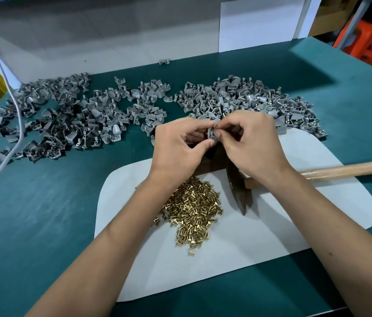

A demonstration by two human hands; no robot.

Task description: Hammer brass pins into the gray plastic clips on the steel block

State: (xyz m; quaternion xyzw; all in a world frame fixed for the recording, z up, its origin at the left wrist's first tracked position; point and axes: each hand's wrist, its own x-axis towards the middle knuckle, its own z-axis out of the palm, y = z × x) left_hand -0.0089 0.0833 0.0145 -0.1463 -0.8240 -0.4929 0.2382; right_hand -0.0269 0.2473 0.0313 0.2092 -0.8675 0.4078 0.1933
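Note:
My left hand (180,145) grips a gray plastic clip (212,131) between thumb and fingers, just above the dark steel block (212,160), which my hands mostly hide. My right hand (253,143) pinches at the clip's right side with thumb and forefinger; whether a pin is between them is hidden. A heap of brass pins (192,207) lies on the white mat (272,229) below my wrists. The hammer lies on the mat under my right wrist, its dark head (240,197) pointing toward me and its wooden handle (349,170) running right.
Gray clips without pins (61,120) spread over the green table (32,213) at the left and centre. Clips with brass pins (244,97) are heaped at the right. A white cable (18,124) crosses the left heap. A white panel (112,37) stands behind.

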